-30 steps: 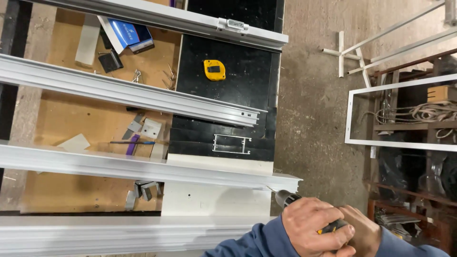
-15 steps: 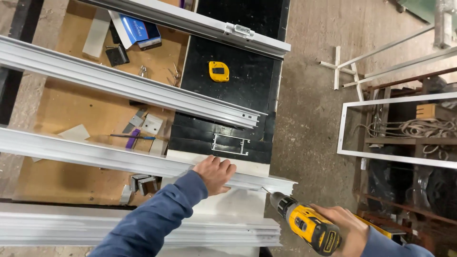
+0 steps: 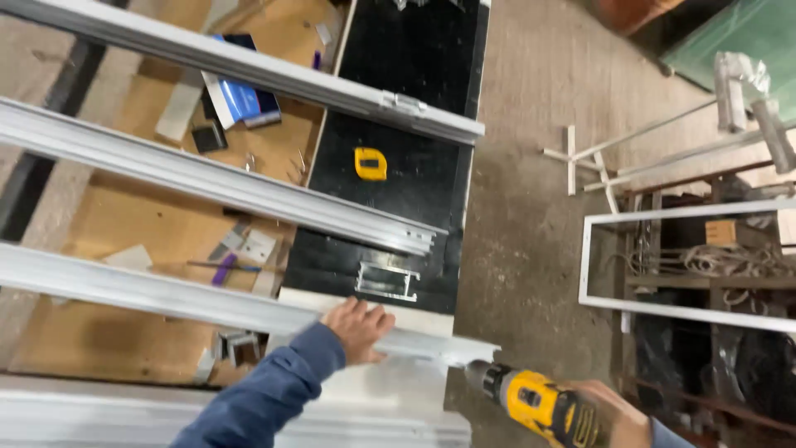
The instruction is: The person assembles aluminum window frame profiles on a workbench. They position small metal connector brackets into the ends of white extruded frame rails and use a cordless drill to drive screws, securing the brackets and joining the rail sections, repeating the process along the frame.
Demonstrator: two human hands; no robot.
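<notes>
Compared with half a second ago, the yellow and black drill point(image 3: 543, 405) has moved up to the end of the aluminium profile point(image 3: 166, 292); its nose now meets the right end of that profile, where before it was a little apart and lower. The left hand point(image 3: 358, 329) stays in nearly the same place, laid flat on the top of the profile with the fingers spread, pressing down and not closed around it. One second ago both hands were together on the drill, so the work has passed from preparing the tool to using it on the metal, it seems.

The right hand point(image 3: 609, 415) is clenched around the handle of the drill, at the near right edge of the view, partly cut off.

The profile lies on the workbench point(image 3: 108, 344), near the person. Its long axis runs from the left to the right, a little sloped toward the near side, and its right end reaches over the bench edge. The drill points to the left and slightly far, almost along this axis. A yellow tape measure point(image 3: 371, 163) lies further away on the black board point(image 3: 414, 75).
</notes>
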